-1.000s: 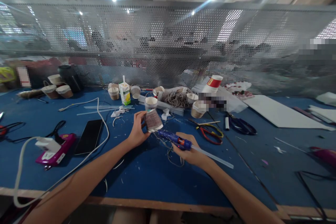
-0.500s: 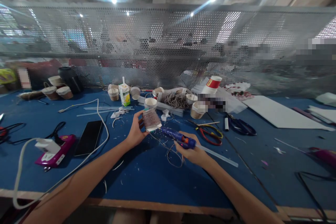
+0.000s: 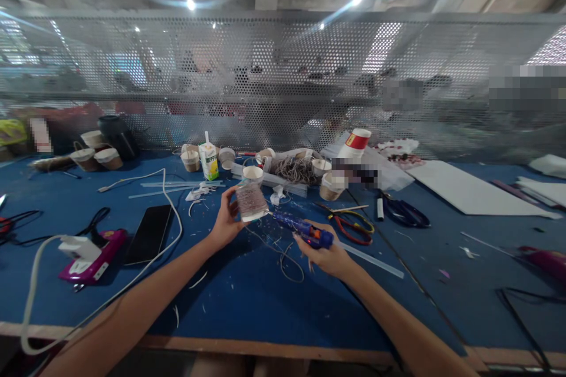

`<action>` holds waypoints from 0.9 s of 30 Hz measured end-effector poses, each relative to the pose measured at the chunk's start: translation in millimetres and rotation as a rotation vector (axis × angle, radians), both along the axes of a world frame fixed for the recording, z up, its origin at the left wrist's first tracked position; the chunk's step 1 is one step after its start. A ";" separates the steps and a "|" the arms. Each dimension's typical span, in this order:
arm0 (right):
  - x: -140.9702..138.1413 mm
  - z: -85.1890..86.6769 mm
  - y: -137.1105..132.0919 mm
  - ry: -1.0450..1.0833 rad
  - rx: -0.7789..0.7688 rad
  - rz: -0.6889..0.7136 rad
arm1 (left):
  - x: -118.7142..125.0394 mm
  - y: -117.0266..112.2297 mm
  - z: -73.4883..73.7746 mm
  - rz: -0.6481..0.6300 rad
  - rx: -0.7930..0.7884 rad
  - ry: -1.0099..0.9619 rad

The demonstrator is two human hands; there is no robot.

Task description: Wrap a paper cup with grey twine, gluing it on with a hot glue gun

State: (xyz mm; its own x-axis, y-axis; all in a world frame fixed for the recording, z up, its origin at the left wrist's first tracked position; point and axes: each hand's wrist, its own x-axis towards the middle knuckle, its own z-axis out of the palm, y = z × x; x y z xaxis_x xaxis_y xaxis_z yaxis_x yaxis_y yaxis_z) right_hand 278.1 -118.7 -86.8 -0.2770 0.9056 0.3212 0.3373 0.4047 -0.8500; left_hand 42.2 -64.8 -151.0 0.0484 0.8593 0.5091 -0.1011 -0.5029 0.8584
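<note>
My left hand [image 3: 224, 221] grips a paper cup [image 3: 250, 201] wrapped in brownish twine, held tilted above the blue table [image 3: 247, 294]. My right hand [image 3: 325, 253] is closed round a blue glue gun [image 3: 305, 231] with a clear glue stick [image 3: 374, 260] poking out behind. The gun's nozzle points at the cup's lower edge. A loose strand of twine [image 3: 287, 259] trails from the cup down onto the table between my hands.
Red-handled scissors [image 3: 354, 225] and dark scissors [image 3: 404, 213] lie right of my hands. A black phone [image 3: 148, 234], a pink device [image 3: 91, 256] and a white cable [image 3: 168, 200] lie left. Cups, a juice carton [image 3: 209, 159] and a twine bundle [image 3: 297, 169] line the mesh screen.
Both hands have drifted slightly away from me and to the right, with the cup turned a little and the glue gun's nozzle kept near its lower edge.
</note>
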 end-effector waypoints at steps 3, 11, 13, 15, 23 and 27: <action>0.2 1.5 -0.4 0.004 0.001 0.006 | -0.4 0.9 -0.5 0.001 0.015 -0.004; 4.6 -6.1 6.0 -0.160 0.094 -0.045 | -0.1 5.0 -4.6 0.034 0.040 -0.017; 6.4 -6.4 8.8 -0.230 0.126 -0.063 | -0.1 5.9 -5.6 0.029 0.044 -0.041; 9.6 -4.8 12.4 -0.343 0.164 -0.055 | 0.2 5.4 -4.8 0.032 0.030 -0.047; 37.8 1.1 34.1 -1.016 0.152 -0.131 | 1.4 -4.5 0.7 0.079 -0.019 0.023; 44.4 8.8 30.4 -0.814 0.098 -0.090 | 5.1 -6.8 0.4 0.099 0.002 0.008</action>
State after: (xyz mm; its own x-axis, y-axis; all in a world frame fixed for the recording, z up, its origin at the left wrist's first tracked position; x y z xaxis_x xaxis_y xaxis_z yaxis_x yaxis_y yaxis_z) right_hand 322.5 -88.3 -78.0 -0.3846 0.9139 0.1298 0.8675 0.4059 -0.2876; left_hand 47.3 -71.7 -150.6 -0.0327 0.8592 0.5107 -0.0434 -0.5117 0.8581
